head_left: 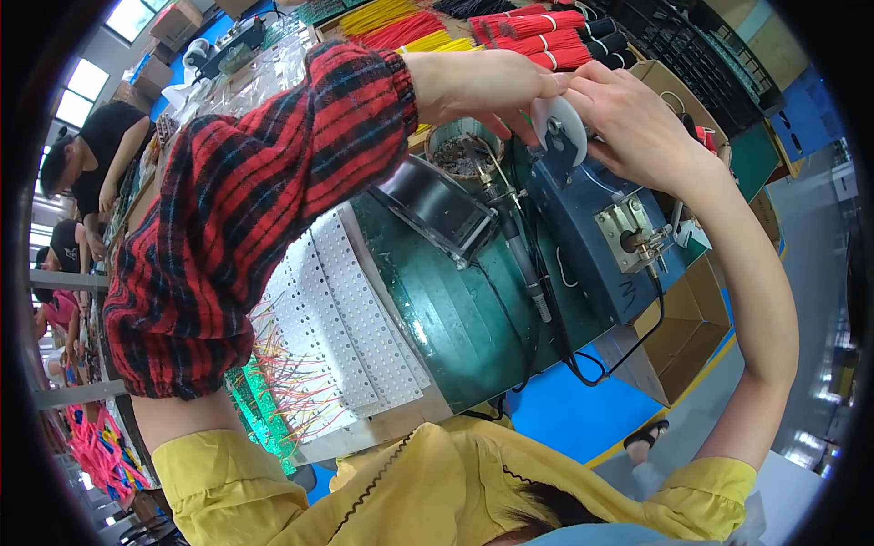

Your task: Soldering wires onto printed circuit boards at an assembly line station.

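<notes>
Here, one white board (350, 318) full of small holes lies nearest, beside one blue machine (596, 232). Above it, the left hand (482, 86) and right hand (633, 118) both pinch one white spool (563, 123). Red wire bundles (537, 32) lie behind.

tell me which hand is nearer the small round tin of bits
Left. The left hand hovers just above the tin; the right hand is farther off, beside the white spool.

I see both hands, left hand (478, 86) and right hand (637, 123), gripping a white spool (562, 123) atop the blue machine (583, 232) beside red wire bundles (537, 32).
</notes>
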Available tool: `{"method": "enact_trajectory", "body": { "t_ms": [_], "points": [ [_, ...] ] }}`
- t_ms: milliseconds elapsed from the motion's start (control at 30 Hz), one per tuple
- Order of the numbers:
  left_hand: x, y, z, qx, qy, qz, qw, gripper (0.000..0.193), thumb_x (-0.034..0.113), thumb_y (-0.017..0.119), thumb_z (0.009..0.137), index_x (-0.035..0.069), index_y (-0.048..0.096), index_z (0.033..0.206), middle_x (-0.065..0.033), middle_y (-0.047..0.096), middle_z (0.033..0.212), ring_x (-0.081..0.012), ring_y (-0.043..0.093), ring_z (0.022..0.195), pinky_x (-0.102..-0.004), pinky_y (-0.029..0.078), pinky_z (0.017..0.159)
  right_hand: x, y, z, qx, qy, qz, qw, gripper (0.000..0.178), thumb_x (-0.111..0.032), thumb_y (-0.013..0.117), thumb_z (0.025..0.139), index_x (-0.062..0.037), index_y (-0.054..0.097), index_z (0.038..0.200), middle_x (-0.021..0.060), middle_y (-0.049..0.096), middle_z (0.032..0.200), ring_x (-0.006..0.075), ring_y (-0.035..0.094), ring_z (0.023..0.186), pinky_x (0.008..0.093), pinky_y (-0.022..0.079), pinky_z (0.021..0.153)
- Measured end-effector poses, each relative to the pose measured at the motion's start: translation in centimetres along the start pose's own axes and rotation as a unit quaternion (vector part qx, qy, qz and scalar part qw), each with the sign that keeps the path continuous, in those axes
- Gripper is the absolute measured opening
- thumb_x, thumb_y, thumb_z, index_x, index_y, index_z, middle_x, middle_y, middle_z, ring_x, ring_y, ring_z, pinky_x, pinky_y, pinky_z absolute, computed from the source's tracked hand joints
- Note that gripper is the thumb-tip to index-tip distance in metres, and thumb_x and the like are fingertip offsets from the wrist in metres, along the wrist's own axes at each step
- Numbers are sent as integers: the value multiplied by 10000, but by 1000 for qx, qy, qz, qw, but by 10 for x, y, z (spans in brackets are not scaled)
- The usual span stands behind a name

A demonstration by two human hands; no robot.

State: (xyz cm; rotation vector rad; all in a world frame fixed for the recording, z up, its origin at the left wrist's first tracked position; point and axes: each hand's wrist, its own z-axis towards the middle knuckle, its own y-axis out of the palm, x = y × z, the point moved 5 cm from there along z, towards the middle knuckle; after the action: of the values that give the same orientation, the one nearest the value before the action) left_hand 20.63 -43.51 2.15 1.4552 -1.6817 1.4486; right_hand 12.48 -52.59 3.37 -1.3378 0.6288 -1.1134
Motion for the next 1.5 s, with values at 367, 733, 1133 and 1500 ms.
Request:
{"method": "enact_trajectory", "body": {
  "t_ms": [367,733,1133,1500],
  "points": [
    [0,-8,1,-39,56,204,977,496,194,620,791,55,468,1243,-89,622,993,-148,589,907,-273,417,866,6,5,9,-37,-12,39,998,440,1,665,609,-121,538,1012,66,583,926,239,546,923,345,478,795],
    [15,2,4,100,129,371,914,468,378,731,686,4,624,947,-144,636,823,-207,625,721,-298,488,685,8,9,9,-47,-7,37,998,379,-26,680,642,-142,576,987,72,579,908,225,557,890,325,489,772],
    [15,-6,5,-20,-8,333,943,330,23,649,675,-42,601,995,-151,614,834,-239,588,765,-331,457,760,2,2,11,-25,-47,2,999,390,-32,638,687,-166,522,1034,67,557,870,205,549,869,310,495,697],
    [32,-37,-14,91,50,294,950,344,144,513,724,-30,593,1010,-205,623,904,-279,598,837,-333,462,752,11,11,9,-110,-16,62,992,472,83,621,625,-119,577,1050,125,598,938,278,575,918,336,500,759]
  ]
}}
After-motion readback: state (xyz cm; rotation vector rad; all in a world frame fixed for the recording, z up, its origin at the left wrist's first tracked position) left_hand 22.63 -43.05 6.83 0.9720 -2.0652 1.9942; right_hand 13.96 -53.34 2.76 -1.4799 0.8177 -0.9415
